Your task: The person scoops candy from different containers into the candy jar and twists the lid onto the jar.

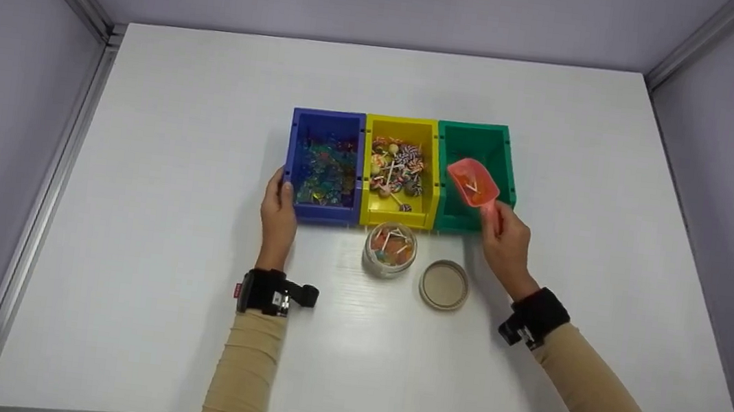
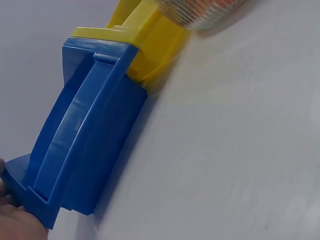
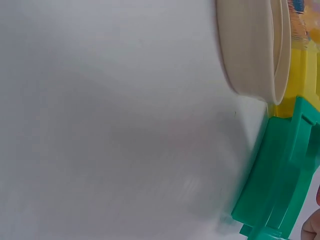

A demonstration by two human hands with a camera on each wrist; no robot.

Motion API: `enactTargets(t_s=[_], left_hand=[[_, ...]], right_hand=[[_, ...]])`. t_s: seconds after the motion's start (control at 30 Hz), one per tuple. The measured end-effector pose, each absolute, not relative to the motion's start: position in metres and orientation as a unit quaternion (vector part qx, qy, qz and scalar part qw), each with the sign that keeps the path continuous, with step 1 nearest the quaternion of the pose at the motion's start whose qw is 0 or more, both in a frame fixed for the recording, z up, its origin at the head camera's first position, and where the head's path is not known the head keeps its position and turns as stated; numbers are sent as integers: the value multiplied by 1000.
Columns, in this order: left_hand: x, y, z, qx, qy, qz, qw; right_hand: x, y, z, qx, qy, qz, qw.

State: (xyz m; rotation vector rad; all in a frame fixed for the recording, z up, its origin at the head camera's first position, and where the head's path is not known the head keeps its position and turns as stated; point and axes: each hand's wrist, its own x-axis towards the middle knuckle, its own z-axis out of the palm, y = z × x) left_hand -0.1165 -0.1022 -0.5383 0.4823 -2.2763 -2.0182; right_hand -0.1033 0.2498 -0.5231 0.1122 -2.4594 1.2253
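My left hand [image 1: 278,223] grips the front left corner of the blue bin [image 1: 319,213], which holds shiny clear and coloured pieces; the left wrist view shows fingers at the corner of that blue bin [image 2: 107,135]. In my right hand [image 1: 507,248] is the handle of a pink scoop [image 1: 473,180], held over the green bin [image 1: 475,139]. A few orange pieces and white sticks lie in the scoop. Between them, the yellow bin [image 1: 397,218] contains lollipops. A glass jar [image 1: 389,250] of wrapped sweets with white sticks stands open in front of the yellow bin.
A round beige lid [image 1: 444,285] lies right of the jar, near my right forearm; the right wrist view shows the lid [image 3: 250,50] beside the green bin [image 3: 275,170]. The three bins stand side by side on the white table [image 1: 174,142], with walls behind and at both sides.
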Motion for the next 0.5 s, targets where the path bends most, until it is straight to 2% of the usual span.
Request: enactTargets(t_s=[0.5], left_hand=[[-93,-88,-529,79,-777,-609,141]], right_hand=[[-92,248,-513,28,-885,438,155]])
